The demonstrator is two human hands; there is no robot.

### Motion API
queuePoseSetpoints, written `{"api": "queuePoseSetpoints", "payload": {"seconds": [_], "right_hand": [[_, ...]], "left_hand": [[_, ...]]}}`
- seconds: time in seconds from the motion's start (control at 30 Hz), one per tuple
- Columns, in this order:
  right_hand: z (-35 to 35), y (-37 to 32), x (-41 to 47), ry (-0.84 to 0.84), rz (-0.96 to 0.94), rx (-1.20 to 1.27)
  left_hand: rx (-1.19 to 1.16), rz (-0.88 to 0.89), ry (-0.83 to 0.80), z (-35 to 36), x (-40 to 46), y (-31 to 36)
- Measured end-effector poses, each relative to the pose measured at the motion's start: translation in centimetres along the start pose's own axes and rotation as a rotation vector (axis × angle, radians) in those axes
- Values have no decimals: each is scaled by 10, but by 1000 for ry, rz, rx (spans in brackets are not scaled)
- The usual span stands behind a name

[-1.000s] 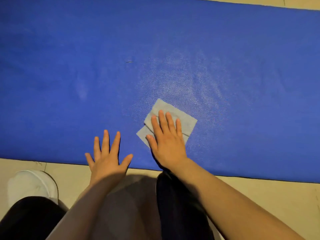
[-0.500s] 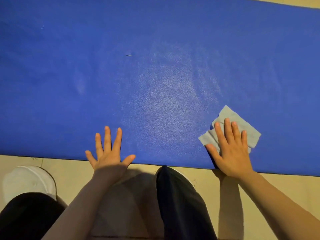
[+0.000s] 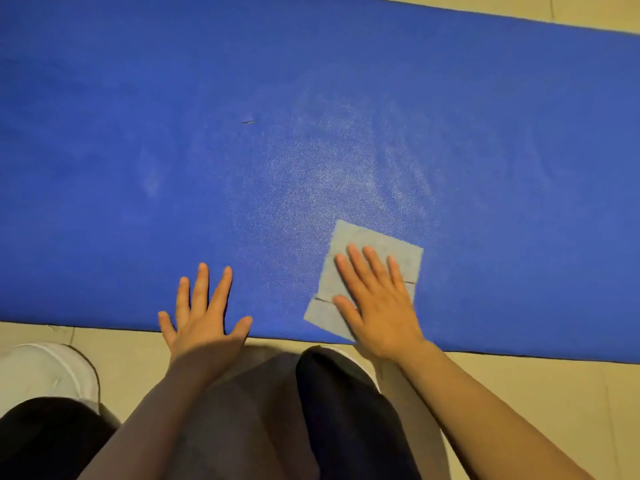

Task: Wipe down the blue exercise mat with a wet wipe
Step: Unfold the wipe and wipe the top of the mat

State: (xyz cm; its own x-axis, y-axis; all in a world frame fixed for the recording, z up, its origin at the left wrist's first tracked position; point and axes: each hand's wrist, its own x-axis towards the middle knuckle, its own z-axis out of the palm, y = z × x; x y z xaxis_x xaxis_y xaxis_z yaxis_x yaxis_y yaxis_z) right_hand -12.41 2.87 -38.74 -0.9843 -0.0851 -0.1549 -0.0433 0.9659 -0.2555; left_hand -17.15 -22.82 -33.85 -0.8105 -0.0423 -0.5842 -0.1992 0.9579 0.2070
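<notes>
Blue exercise mat (image 3: pixel 311 98): lies flat on a pale tiled floor (image 3: pixel 554 393), filling the upper two thirds of the frame from left edge to right edge; its near edge runs across the lower middle, its far edge shows at the upper right. Surface: a pale, sheeny patch at centre and centre right; a small dark fleck just above centre left. Wet wipe (image 3: pixel 374 244): grey-blue, folded flat, roughly rectangular, lying on the mat at lower centre right, its lower corner close to the mat's near edge. Right hand (image 3: pixel 377 303): palm down on the wipe, fingers straight and slightly fanned, pressing it to the mat; heel of the hand at the mat's edge. Left hand (image 3: pixel 204 317): lower centre, palm down, fingers spread wide, fingers resting on the mat, wrist over the floor; holds nothing. Dark trouser leg (image 3: pixel 346 417): bottom centre, between the two forearms. White shoe (image 3: pixel 45 375): lower left, on the floor, apart from the mat.
</notes>
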Motion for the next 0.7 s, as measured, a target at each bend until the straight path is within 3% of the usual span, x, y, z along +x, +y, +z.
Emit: {"api": "queuePoseSetpoints", "payload": {"seconds": [0.13,0.23,0.3,0.43,0.53,0.63,0.7], "right_hand": [[-21,67,-43,21,534,78],[-28,72,-48,7,706,66],[-22,51,-36,-8,592,21],[4,-19,6,-30,59,-29],[11,-48,31,-33,-156,-48],[9,-30,29,-48,-234,-71],[2,-3,19,-28,-21,-2]], "left_hand": [[-63,0,96,5,-2,5],[-235,-51,259,8,-1,12],[-245,-48,320,10,2,19],[-191,62,346,12,11,35],[-156,119,338,6,21,43],[-119,180,318,-1,32,45],[-111,206,302,-7,41,46]]}}
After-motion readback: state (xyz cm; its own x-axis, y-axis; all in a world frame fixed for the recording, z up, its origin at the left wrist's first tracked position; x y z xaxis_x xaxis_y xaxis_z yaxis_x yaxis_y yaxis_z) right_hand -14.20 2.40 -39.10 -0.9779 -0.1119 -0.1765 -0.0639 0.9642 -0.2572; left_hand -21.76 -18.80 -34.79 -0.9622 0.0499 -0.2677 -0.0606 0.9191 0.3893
